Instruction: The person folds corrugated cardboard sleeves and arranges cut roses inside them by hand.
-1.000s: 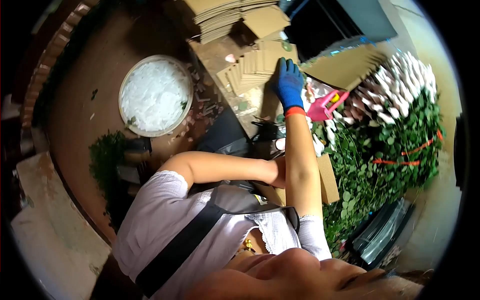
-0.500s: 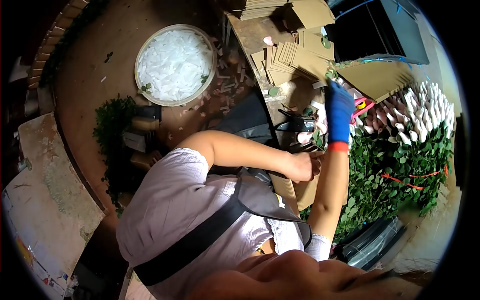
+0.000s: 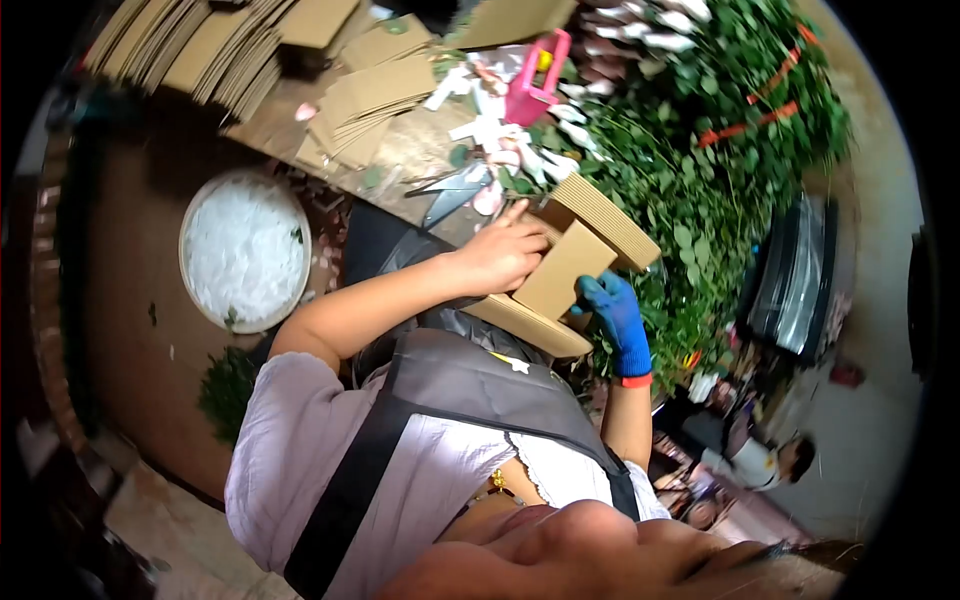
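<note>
My bare left hand (image 3: 500,255) is closed over the left side of a folded piece of brown corrugated cardboard (image 3: 565,270) in front of my lap. Its index finger points toward the table. My right hand (image 3: 612,310), in a blue glove with a red cuff, pinches the cardboard's right edge with curled fingers. One ribbed flap (image 3: 605,220) stands out on the far side, another (image 3: 530,325) on the near side. What lies inside or beneath the cardboard is hidden. Just beyond my left hand, dark-handled scissors (image 3: 455,195) rest on the table edge.
Cardboard sheets (image 3: 375,100) lie on the table (image 3: 290,135) beside a pink plastic tool (image 3: 535,80) and white strips. Leafy stems (image 3: 690,200) with white-sleeved buds fill the right. A round tub (image 3: 245,250) of white pieces stands on the floor. Another person (image 3: 755,460) is at lower right.
My right hand has come back from the table to the cardboard near my lap. My left hand still holds cardboard, now with flaps spread. The whole view has turned.
</note>
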`<state>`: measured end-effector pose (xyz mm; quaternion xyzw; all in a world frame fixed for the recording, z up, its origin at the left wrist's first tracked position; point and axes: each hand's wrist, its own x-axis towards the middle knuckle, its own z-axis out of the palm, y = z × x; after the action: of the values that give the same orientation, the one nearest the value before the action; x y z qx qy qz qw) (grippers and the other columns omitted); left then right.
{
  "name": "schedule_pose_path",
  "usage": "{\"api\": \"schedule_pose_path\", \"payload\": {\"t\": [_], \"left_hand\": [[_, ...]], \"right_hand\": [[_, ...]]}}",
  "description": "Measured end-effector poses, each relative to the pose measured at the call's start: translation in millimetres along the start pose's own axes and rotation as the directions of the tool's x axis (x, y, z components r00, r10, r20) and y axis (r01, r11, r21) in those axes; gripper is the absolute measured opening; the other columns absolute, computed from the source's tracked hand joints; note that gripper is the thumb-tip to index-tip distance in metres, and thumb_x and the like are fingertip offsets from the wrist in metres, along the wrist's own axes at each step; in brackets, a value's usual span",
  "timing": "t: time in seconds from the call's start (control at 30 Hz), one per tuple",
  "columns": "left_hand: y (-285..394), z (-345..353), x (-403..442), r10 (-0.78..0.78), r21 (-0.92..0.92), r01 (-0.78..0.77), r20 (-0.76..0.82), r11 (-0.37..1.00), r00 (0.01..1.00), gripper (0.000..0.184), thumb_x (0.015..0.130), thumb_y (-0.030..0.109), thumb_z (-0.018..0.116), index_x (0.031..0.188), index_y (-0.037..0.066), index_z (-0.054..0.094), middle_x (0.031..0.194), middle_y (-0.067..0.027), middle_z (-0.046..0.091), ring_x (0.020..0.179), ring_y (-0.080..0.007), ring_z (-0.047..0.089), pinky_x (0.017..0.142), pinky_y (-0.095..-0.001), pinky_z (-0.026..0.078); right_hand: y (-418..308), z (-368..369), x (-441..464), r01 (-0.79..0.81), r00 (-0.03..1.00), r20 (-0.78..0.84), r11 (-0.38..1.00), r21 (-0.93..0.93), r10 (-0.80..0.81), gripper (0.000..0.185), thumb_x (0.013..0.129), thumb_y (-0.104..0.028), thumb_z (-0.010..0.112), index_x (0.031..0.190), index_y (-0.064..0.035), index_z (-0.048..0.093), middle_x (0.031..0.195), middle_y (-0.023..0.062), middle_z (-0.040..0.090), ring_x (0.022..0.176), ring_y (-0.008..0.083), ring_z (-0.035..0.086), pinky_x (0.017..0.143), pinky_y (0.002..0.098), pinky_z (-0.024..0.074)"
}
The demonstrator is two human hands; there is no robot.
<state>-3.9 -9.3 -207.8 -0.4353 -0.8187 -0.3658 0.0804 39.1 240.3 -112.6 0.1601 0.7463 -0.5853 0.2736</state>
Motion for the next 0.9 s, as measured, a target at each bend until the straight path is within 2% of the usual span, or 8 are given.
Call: {"api": "schedule_pose_path", "payload": {"t": [0.13,0.3,0.43,0.7,0.8,0.83,0.87,0.9], "left_hand": [[3.9,-12.5,3.6,0.040,0.011,-0.039,-0.053,0.999,0.998,0.026,0.073,0.015,0.073,0.097,0.007,0.072,0.105,-0.0068,0.066,0.119,-0.0269,0.059,0.117,-0.0605,0.029],[0.8,-35.6,-14.0,-0.040,0.074,0.050,-0.134,0.996,0.990,0.023,0.081,0.012,0.073,0.104,0.008,0.072,0.117,-0.0065,0.069,0.115,-0.0270,0.062,0.111,-0.0539,0.040],[5.0,-54.2,-10.6,-0.156,-0.083,0.141,-0.213,0.987,0.964,0.024,0.078,0.006,0.076,0.103,0.006,0.072,0.103,-0.0069,0.072,0.096,-0.0271,0.068,0.088,-0.0409,0.053],[18.3,-46.0,24.6,0.052,-0.010,-0.051,0.256,0.999,0.965,0.017,0.075,0.013,0.079,0.088,0.006,0.070,0.089,-0.0072,0.067,0.086,-0.0266,0.066,0.096,-0.0434,0.053],[26.3,-52.8,30.2,0.060,0.044,-0.080,0.345,0.996,0.937,0.020,0.076,0.012,0.079,0.092,0.006,0.070,0.092,-0.0075,0.065,0.091,-0.0265,0.066,0.101,-0.0455,0.050],[29.3,-54.9,31.3,0.057,0.033,-0.072,0.331,0.997,0.942,0.021,0.075,0.012,0.079,0.093,0.005,0.069,0.091,-0.0084,0.065,0.092,-0.0266,0.066,0.102,-0.0463,0.049],[29.0,-54.3,31.6,0.059,0.033,-0.075,0.340,0.997,0.939,0.022,0.075,0.012,0.079,0.094,0.005,0.070,0.093,-0.0089,0.065,0.094,-0.0269,0.066,0.103,-0.0463,0.049],[28.6,-53.6,31.6,0.057,0.035,-0.074,0.350,0.997,0.935,0.023,0.075,0.012,0.079,0.095,0.005,0.070,0.094,-0.0094,0.066,0.097,-0.0272,0.066,0.103,-0.0464,0.049]], "right_hand": [[7.2,6.8,13.0,-0.039,0.998,0.037,0.996,-0.084,0.042,0.037,0.096,-0.035,0.069,0.080,-0.0019,0.065,0.071,0.0045,0.067,0.063,0.0134,0.067,0.063,0.0278,0.0526],[2.9,24.7,21.3,-0.090,0.995,-0.083,0.902,-0.422,0.060,0.047,0.094,-0.050,0.063,0.079,-0.0057,0.068,0.069,0.0065,0.071,0.063,0.0159,0.068,0.067,0.0317,0.0534],[-2.8,30.7,21.1,-0.078,0.993,-0.114,0.785,-0.615,0.010,0.050,0.093,-0.056,0.058,0.078,-0.0110,0.071,0.068,0.0046,0.071,0.068,0.0238,0.070,0.072,0.0374,0.0541],[2.3,30.5,22.2,0.004,0.987,-0.080,0.530,-0.848,-0.136,0.051,0.095,-0.057,0.049,0.089,-0.0142,0.075,0.087,0.0154,0.073,0.084,0.0360,0.070,0.077,0.0479,0.0535],[-29.1,2.0,-11.8,0.137,0.989,0.024,0.851,-0.507,-0.145,0.040,0.094,-0.052,0.057,0.093,-0.0167,0.075,0.087,0.0113,0.073,0.082,0.0342,0.069,0.076,0.0425,0.0551],[-25.5,-9.2,-14.0,0.371,0.845,-0.134,0.749,-0.549,-0.518,0.031,0.093,-0.044,0.064,0.099,-0.0157,0.076,0.093,0.0115,0.074,0.082,0.0315,0.071,0.078,0.0393,0.0568],[-37.2,-29.3,-14.4,0.311,0.837,-0.265,0.814,-0.490,-0.479,0.025,0.094,-0.035,0.066,0.107,-0.0161,0.076,0.101,0.0110,0.075,0.085,0.0289,0.072,0.081,0.0379,0.0579],[-41.5,-48.2,-5.6,0.413,0.632,-0.375,0.704,-0.577,-0.678,0.028,0.096,-0.029,0.063,0.115,-0.0114,0.074,0.101,0.0125,0.074,0.086,0.0228,0.072,0.079,0.0365,0.0573]]}}
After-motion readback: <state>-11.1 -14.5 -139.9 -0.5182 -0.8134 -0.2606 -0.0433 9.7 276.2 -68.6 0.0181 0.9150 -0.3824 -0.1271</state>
